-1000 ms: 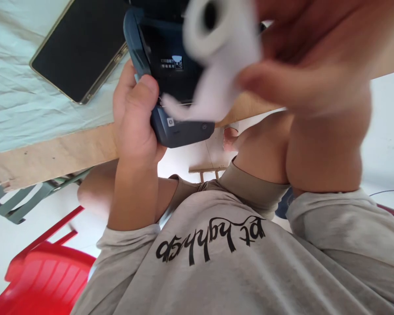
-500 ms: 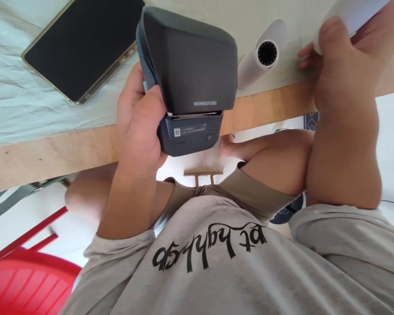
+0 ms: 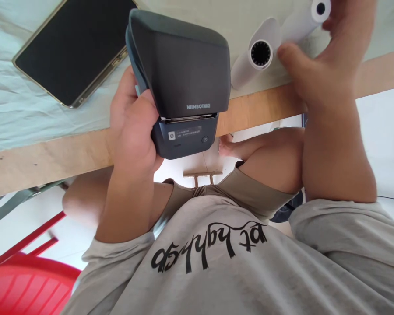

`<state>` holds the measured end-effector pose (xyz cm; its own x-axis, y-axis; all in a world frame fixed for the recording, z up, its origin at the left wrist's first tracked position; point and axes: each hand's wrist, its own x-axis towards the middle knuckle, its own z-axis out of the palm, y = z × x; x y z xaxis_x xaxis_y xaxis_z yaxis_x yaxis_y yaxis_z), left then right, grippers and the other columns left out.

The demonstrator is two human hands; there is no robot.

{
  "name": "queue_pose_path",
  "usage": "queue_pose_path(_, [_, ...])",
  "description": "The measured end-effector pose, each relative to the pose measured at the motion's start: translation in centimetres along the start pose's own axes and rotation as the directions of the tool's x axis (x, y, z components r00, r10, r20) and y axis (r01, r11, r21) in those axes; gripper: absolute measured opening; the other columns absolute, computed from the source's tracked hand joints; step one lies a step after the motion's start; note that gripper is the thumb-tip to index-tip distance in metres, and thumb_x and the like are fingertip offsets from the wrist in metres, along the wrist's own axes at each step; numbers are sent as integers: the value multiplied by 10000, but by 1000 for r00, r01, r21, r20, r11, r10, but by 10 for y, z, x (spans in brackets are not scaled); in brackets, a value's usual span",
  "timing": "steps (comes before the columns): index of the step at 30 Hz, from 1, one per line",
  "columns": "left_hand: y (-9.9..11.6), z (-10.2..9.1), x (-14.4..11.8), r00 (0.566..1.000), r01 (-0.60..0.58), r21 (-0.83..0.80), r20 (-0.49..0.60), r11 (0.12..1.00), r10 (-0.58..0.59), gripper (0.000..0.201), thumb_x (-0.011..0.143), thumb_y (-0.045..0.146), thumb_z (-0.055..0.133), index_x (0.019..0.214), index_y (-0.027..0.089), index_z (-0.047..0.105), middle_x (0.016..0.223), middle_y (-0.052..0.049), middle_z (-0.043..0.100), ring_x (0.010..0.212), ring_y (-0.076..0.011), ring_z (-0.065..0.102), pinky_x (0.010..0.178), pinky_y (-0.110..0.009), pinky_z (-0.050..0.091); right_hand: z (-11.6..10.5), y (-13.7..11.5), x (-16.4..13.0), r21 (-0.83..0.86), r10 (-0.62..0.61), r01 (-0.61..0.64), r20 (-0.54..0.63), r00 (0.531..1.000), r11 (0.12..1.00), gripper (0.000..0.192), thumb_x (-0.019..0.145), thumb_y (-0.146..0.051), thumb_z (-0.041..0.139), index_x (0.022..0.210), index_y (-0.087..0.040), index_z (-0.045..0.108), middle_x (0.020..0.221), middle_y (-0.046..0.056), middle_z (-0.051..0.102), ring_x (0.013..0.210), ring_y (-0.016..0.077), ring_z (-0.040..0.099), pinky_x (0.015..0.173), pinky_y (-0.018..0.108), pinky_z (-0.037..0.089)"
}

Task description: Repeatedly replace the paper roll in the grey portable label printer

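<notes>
Fingers (image 3: 126,94) of left hand (image 3: 134,127): wrapped tight round printer (image 3: 180,83), dark, lid closed, held above table (image 3: 52,153) edge. Right hand (image 3: 318,65), at 3 o'clock of printer: fingers loosely spread over two paper rolls; thumb just beside near roll (image 3: 256,59), far roll (image 3: 304,22) at 1 o'clock of it, contact unclear. Tablet (image 3: 68,52): flat on cloth, 9 o'clock of printer. Red chair (image 3: 29,284): 7 o'clock

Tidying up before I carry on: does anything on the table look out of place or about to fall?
One paper roll lies on its side close to the table edge, its open end facing outward. The right hand is beside it. The tablet lies flat.
</notes>
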<state>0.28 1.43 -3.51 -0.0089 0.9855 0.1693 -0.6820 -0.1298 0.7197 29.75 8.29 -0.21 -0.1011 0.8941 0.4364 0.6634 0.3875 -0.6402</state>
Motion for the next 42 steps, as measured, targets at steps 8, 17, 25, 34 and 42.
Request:
queue_pose_path(8, [-2, -5, 1, 995, -12, -44, 98, 999, 16, 229, 901, 352, 731, 1037, 180, 795, 940, 68, 752, 883, -28, 677, 985, -149, 564, 26, -50, -18, -140, -273, 279, 61, 960, 950, 510, 995, -430, 525, 1339, -65, 620, 1259, 161, 610, 1148, 196, 637, 842, 337, 521])
queue_pose_path(17, [-4, -12, 4, 998, -50, 86, 43, 995, 46, 273, 900, 359, 665, 1066, 156, 738, 907, 22, 637, 1099, -105, 672, 1098, -235, 534, 47, -48, -15, -132, -302, 333, 206, 931, 934, 429, 993, -388, 489, 1337, -157, 600, 1257, 137, 628, 1192, 192, 654, 1051, 363, 586])
queue_pose_path(25, [-1, -2, -1, 999, -23, -5, 42, 1000, 24, 190, 939, 244, 559, 983, 149, 717, 847, 57, 625, 961, -26, 678, 998, -157, 516, 57, -52, -18, -191, -350, 414, 296, 889, 890, 350, 797, -317, 581, 1144, -271, 574, 1152, 67, 635, 1033, 222, 598, 902, 410, 522])
queue_pose_path(34, [1, -1, -1, 999, 21, -32, 28, 999, -20, 165, 938, 260, 687, 1024, 139, 758, 839, 63, 681, 945, -44, 702, 987, -177, 554, 34, -77, -15, 258, 164, -261, 344, 925, 930, 334, 747, -235, 585, 1076, -191, 620, 889, 18, 588, 774, 114, 531, 691, 294, 472])
queue_pose_path(42, [4, -2, -3, 997, 0, -28, 79, 1000, 2, 227, 965, 361, 698, 1051, 167, 777, 951, 74, 758, 947, -36, 700, 1047, -180, 549, 28, -80, -15, 560, 350, -608, 505, 789, 563, 432, 767, -505, 755, 959, -201, 514, 720, -30, 507, 558, 88, 508, 433, 252, 358])
